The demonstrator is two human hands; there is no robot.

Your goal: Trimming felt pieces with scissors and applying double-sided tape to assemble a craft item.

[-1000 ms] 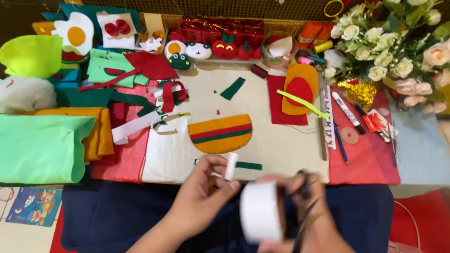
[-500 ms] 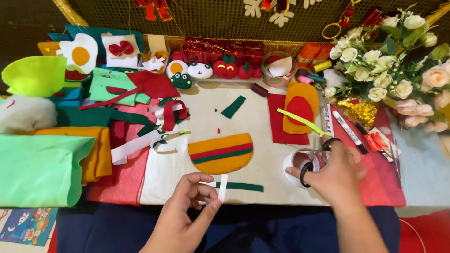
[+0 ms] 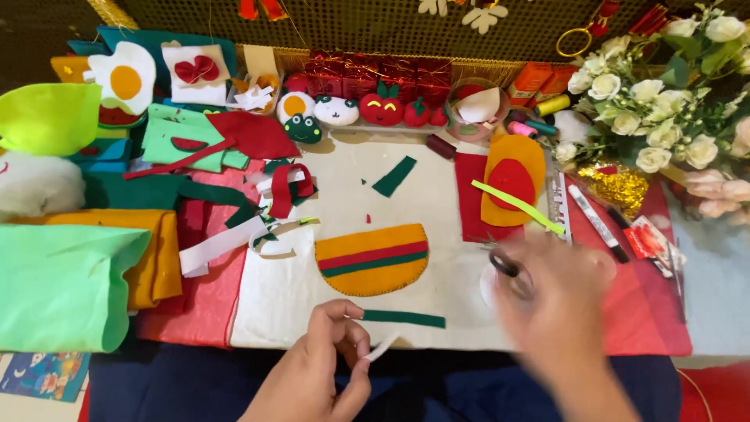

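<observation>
**Felt scraps, a pinched white strip, scissors over the tape roll**

Far left: a lime-green felt sheet (image 3: 47, 117) above, a pale green felt sheet (image 3: 66, 285) below, with folded orange felt (image 3: 152, 254) tucked just beside it. Up by the back edge, a fried-egg felt piece (image 3: 121, 78) and a white card with a red bow (image 3: 195, 72).

Further along: loose white felt strips (image 3: 219, 246) and a red loop (image 3: 285, 191) lying on the cream cloth (image 3: 281, 305). Behind, a row of small stuffed figures: a frog (image 3: 302, 129), a white face (image 3: 336, 112), a red tomato face (image 3: 380, 108).

Centre: a half-round orange felt burger (image 3: 373, 260) with red and green stripes, flat on the cloth. Just below its right side, a dark green strip (image 3: 402, 319), apart from it.

Low centre: left hand (image 3: 316, 375), fingers curled in, thumb and forefinger pinching a small white strip (image 3: 381, 348) held just over the near edge of the cloth.

Right of centre: right hand (image 3: 558, 305), blurred, fingers through the black handles of scissors (image 3: 508, 266), held over a white tape roll (image 3: 491, 287) mostly hidden beneath it. Blades not clear enough to tell whether open or closed.

Beyond: an orange-and-red felt oval (image 3: 512, 180) crossed by a lime strip (image 3: 516, 205), a marker pen (image 3: 598, 223), and cream roses (image 3: 656, 117) at the far right.
</observation>
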